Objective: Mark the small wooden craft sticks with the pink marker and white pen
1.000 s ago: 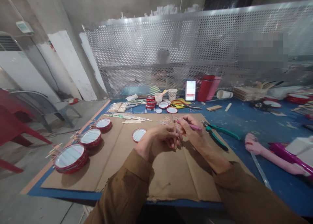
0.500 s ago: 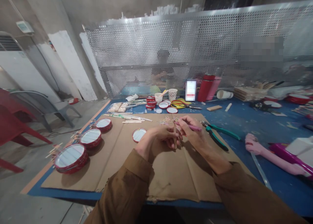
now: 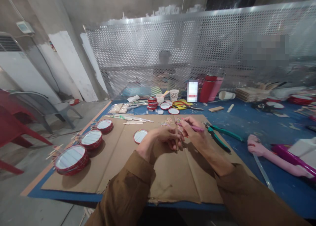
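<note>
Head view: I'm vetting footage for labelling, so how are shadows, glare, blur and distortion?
Head view: a soft shadow on the cardboard under the right forearm; head view: bright streaks atop the perforated panel; head view: the lit screen is pixelated; head view: the red chair, at the left edge, looks soft and stretched.

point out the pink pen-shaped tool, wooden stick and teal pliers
pink pen-shaped tool [image 3: 198, 129], head view, rear end
wooden stick [image 3: 176, 130], head view, upper part
teal pliers [image 3: 227, 131], head view, far handle
</note>
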A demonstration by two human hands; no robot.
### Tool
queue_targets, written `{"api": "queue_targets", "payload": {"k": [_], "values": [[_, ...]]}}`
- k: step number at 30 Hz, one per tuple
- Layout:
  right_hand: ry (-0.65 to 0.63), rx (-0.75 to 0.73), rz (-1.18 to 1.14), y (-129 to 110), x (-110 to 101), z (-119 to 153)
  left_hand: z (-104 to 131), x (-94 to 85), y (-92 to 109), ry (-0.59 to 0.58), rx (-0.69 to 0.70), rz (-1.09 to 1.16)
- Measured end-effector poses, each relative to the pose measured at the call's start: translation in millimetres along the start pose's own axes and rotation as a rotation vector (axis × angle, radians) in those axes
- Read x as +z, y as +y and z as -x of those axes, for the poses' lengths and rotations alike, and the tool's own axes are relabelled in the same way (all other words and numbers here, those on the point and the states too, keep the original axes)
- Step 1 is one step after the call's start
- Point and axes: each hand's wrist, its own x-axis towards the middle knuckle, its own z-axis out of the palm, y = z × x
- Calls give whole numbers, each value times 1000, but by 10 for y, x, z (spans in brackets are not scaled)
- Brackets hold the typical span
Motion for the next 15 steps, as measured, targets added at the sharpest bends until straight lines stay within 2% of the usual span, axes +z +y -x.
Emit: {"api": "queue_targets", "payload": {"k": [15], "values": [[34,-9,86,-22,-19,12,9,14,-5,23,21,1]]}}
